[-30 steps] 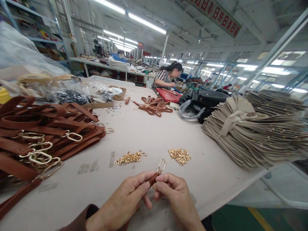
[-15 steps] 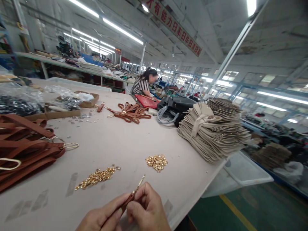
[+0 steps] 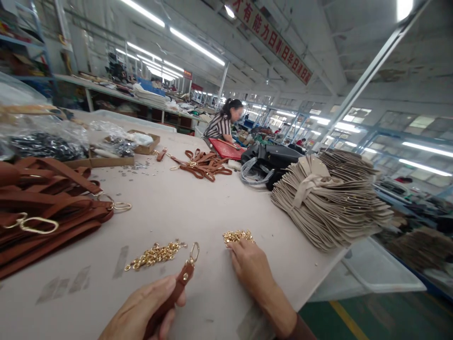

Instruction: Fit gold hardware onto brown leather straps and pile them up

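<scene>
**Left hand [image 3: 141, 302] gripping a brown strap [image 3: 179, 288], right hand [image 3: 249, 264] touching a gold pile [image 3: 238, 236]**

The left hand is wrapping thumb and fingers round the brown strap, whose end is poking forward past the fingertips; the right hand, its fingers bent downward, is meeting the near edge of the gold pile and partly hiding it; whether those fingers are pinching a piece, I cannot tell!

Just ahead of the left hand, a second gold pile [image 3: 157, 255] is spreading out; worn tape strips [image 3: 122, 262] are sticking to the tabletop [image 3: 198, 212] beside it; farther out on that side a strap heap [image 3: 53, 208] is crowding in, with a carton [image 3: 111, 162] and clear bags [image 3: 46, 139] sitting beyond; well ahead of both hands a smaller strap bunch [image 3: 207, 165] is lying tangled near a red board [image 3: 226, 149], and a person in stripes [image 3: 219, 126] is leaning over behind it; out to the right of the right hand, a beige stack [image 3: 332, 208] is looming, with a black bag [image 3: 279, 153] resting behind!

And the textures; the brown strap is looking smooth and matt, with a round rivet [image 3: 185, 276] shining near its end and an oval metal loop [image 3: 191, 261] glinting at the tip; the gold pieces are gleaming, small and rounded; the beige stack is fanning into thin layers under a cloth band [image 3: 302, 186]; the clear bags are crinkling and catching the light.
</scene>
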The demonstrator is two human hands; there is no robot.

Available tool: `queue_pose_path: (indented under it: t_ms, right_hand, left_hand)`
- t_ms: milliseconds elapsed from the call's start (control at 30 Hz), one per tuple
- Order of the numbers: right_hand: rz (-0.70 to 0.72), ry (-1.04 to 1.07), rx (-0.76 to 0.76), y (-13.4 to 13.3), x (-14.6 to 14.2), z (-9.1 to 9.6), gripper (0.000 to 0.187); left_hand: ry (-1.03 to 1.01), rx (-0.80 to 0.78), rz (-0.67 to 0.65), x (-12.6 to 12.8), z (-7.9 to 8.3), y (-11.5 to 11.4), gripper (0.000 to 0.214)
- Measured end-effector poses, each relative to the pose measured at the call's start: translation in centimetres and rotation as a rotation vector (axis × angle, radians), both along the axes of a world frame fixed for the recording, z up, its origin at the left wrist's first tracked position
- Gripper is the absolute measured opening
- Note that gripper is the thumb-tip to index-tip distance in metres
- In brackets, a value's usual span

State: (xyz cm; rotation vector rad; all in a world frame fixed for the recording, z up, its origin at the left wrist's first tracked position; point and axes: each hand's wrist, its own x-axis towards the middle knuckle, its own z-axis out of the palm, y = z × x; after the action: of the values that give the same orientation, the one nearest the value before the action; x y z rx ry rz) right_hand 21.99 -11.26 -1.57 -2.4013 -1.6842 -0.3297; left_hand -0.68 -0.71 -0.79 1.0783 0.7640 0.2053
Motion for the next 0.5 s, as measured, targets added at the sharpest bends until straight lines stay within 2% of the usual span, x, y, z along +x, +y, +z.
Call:
queue_pose_path:
  t_ms: [133, 267, 333, 433, 500]
  right_hand:
    - [0.039, -0.100, -0.060, 1.2, 0.8, -0.3, 0.017]
    - [0.091, -0.151, -0.089, 2.2, 1.2, -0.2, 0.015]
    - [0.105, -0.149, -0.081, 2.5, 1.4, -0.1, 0.014]
    - [0.097, -0.115, -0.029, 2.7, 1.3, -0.1, 0.011]
    - [0.083, -0.083, 0.017, 2.5, 0.6, 0.0, 0.012]
  left_hand:
    - [-0.040, -0.035, 0.053, -0.3, -0.2, 0.6, 0.050]
    - [-0.115, -0.195, 0.145, -0.2, -0.2, 0.4, 0.044]
    - [-0.145, -0.253, 0.136, -0.1, -0.1, 0.2, 0.047]
    - [-0.189, -0.195, 0.082, 0.0, 0.2, -0.1, 0.043]
    - [-0.179, -0.130, 0.102, 0.0, 0.3, -0.3, 0.038]
